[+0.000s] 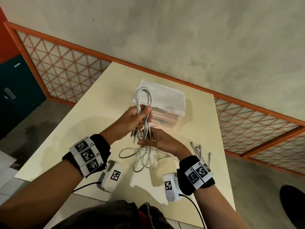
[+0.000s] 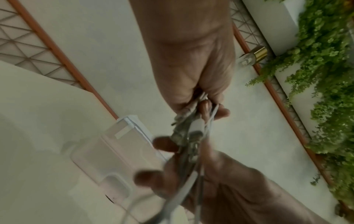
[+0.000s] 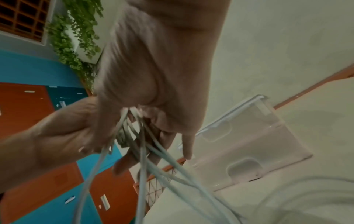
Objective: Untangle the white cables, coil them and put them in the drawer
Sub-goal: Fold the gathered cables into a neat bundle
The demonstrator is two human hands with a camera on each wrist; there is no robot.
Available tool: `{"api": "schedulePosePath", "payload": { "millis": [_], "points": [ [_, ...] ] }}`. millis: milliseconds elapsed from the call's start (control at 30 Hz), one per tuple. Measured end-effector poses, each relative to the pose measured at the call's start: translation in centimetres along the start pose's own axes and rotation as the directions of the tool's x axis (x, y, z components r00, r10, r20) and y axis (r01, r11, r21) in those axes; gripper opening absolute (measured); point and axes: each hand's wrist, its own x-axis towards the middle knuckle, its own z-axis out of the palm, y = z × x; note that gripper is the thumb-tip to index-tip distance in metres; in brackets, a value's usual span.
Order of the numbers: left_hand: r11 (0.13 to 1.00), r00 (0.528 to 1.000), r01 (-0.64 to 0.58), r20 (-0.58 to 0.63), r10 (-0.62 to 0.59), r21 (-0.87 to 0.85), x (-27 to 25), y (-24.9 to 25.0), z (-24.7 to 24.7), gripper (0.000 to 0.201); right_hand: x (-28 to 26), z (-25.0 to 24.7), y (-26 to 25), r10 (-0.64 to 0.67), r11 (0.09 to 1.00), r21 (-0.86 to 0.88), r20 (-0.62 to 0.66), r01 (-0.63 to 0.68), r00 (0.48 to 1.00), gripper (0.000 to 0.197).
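Head view alone, cable loop above left hand

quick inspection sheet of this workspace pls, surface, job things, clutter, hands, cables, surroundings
surface: cream table, set by a grey wall.
job's things: white cables looped upright in the left hand; clear drawer box behind them, drawers look shut.
clutter: loose cable ends on the table by the right wrist.
grippers: left hand grips the bundle; right hand below it, fingers among the hanging strands, grip unclear.
cables: slack loops lie on the table; black leads run from the wrist cameras.
surroundings: orange lattice railing, hanging plants, teal and orange lockers.
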Motion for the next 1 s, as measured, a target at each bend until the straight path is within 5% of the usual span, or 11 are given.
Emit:
{"api": "schedulePosePath", "payload": {
  "millis": [100,200,367,767,867,1000],
  "points": [
    [0.998,0.997,-0.021,-0.069,0.024,0.053,0.1,-0.3,-0.9,0.038,-0.1,-0.8,0.5,-0.066,0.994,-0.098,-0.134,0.053,0.989,0.004],
    [0.993,0.978,-0.076,-0.185,0.092,0.094,0.3,-0.4,-0.8,0.040,-0.2,-0.9,-0.1,-0.139,0.958,-0.274,-0.165,0.090,0.977,0.016],
    [0.982,0.903,-0.097,-0.401,0.155,0.160,1.0,-0.9,-0.1,0.045,-0.4,1.5,-2.4,-0.131,0.991,-0.031,-0.095,0.129,0.987,0.022],
    [0.979,0.821,-0.194,-0.558,0.123,-0.070,2.5,0.7,-3.4,0.038,-2.1,3.0,2.1,-0.026,0.995,0.094,0.093,0.017,0.995,0.020],
    [0.987,0.857,-0.145,-0.508,0.090,-0.070,2.2,0.3,-4.4,0.041,-2.9,0.8,2.4,0.002,0.981,0.194,-0.061,0.010,0.998,0.019],
    [0.990,0.932,-0.079,-0.360,0.033,-0.115,2.0,0.2,-4.3,0.038,-2.8,-1.5,1.4,0.034,0.966,0.255,-0.257,0.033,0.966,0.041]
  ]
}}
